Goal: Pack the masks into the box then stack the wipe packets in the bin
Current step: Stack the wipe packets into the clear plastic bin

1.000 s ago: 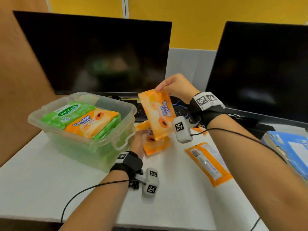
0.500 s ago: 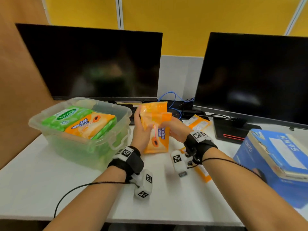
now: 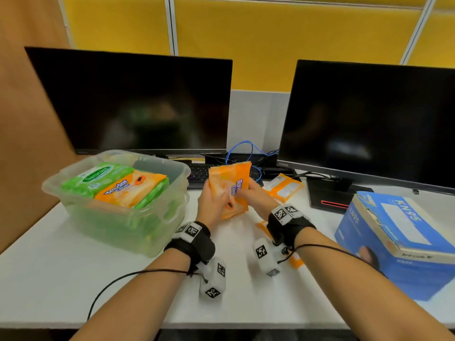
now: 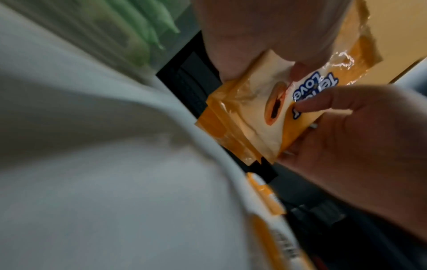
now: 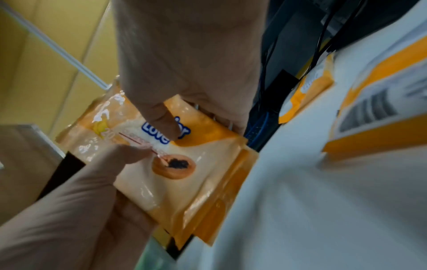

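Green wipe packet reads "Sanicare"; orange packet in the bin reads "Tender Love", as does the held packet. Blue box at three o'clock reads "KN95".

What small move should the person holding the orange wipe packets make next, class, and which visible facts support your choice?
Probably carry the orange packets left and lay them in the clear bin. Both the left hand and right hand already grip them above the desk, the bin stands just to their left, and it already holds green and orange packets with room near its right wall.
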